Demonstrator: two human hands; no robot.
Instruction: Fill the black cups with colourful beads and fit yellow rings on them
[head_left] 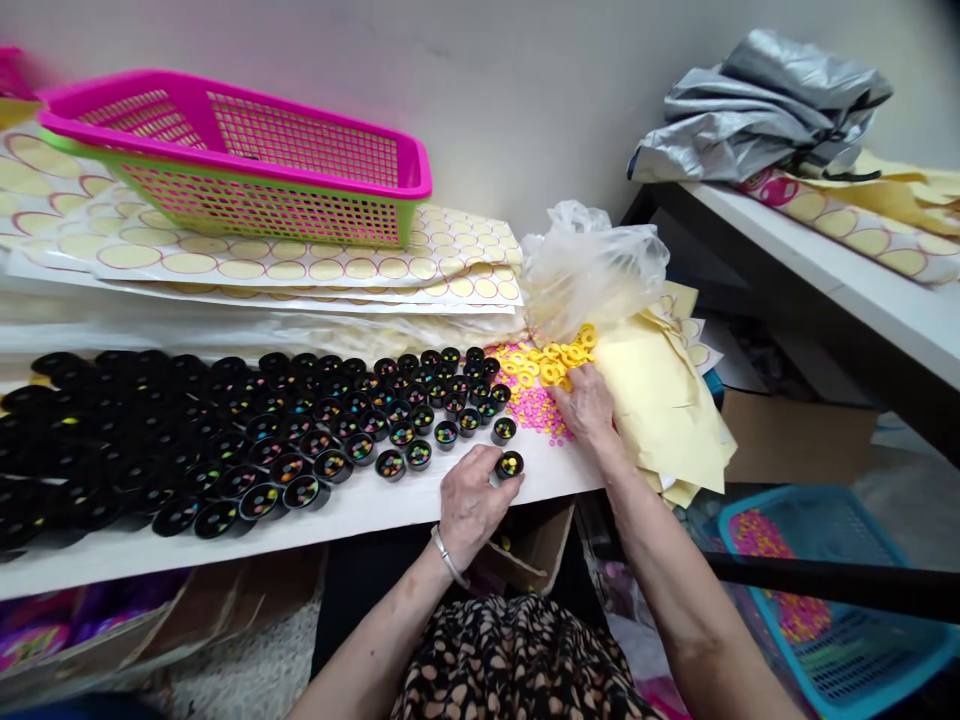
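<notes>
My left hand (474,498), with a bracelet at the wrist, pinches a small black cup (509,465) near the table's front edge; small colored bits lie inside the cup. To the right, my right hand (586,402) reaches into a pile of yellow rings (555,362), its fingertips at the lower edge of the pile and partly hidden. Small pink rings (534,408) are spread beside and under the yellow ones. Many black cups (360,449) with colored bits stand in rows on the white table (420,500), from the far left up to my left hand.
A pink and green basket (270,190) sits on sheets with yellow circles (480,240) at the back. Behind the rings is a clear plastic bag (596,265); yellow paper (660,400) lies right. A blue basket (847,560) is low right, under a shelf (825,265).
</notes>
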